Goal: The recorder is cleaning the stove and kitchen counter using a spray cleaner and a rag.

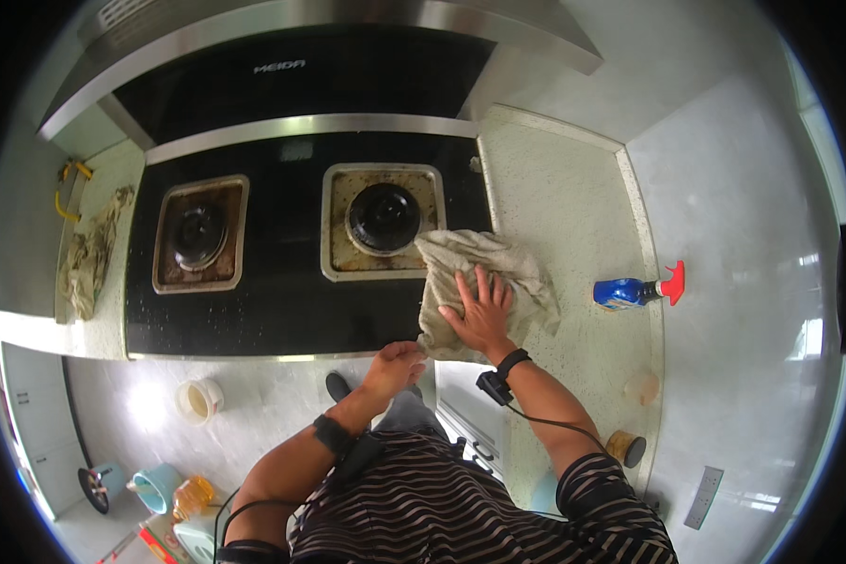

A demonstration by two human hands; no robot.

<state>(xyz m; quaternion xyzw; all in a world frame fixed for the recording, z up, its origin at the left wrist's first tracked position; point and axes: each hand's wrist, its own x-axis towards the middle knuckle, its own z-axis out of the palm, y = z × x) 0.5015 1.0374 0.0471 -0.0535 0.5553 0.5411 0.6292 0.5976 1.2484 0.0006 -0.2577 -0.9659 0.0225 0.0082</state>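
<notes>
A damp-looking beige cloth (493,247) lies bunched over the front right corner of the black glass gas hob (282,310) and onto the speckled countertop beside it. Flat on this cloth rests my right hand (481,317), palm down with fingers spread. My left hand (395,368) is at the hob's front edge, fingers curled beside the cloth's near left corner; whether it pinches that corner is unclear. The cloth reaches the pan of the right burner (384,218), which is stained brown. On the left burner (199,236) the metal pan is stained more darkly.
A blue spray bottle (620,293) with a red trigger lies to the right on the countertop (557,176). A jar (624,448) sits nearer me. Crumpled dirty cloth (88,261) lies left of the hob. The range hood (310,84) overhangs the back. A white bucket (199,402) stands on the floor.
</notes>
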